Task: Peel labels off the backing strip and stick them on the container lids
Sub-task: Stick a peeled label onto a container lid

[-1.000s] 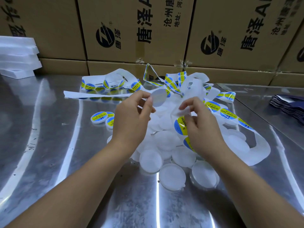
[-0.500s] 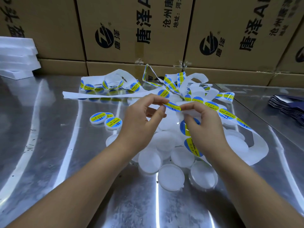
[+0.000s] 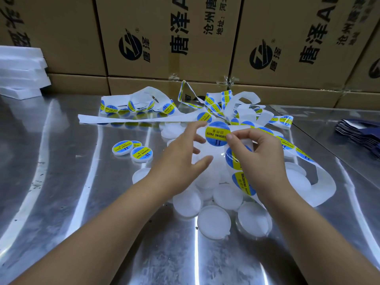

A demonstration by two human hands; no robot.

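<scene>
Since 0.5 s ago our left hand [image 3: 181, 161] has let go and now hovers with fingers spread over the pile of bare lids [image 3: 213, 222]. Our right hand [image 3: 259, 157] pinches 1 peeled label [image 3: 217, 133] by its edge, above the pile. The backing strip [image 3: 123, 119] lies tangled on the bench [image 3: 82, 202].

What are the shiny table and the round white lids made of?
The table looks like brushed stainless steel: silvery, with bright streaky reflections. The lids seem to be milky, slightly see-through plastic, smooth with a moulded rim.

Head view, steeply down, near hands [image 3: 216, 161]
</scene>
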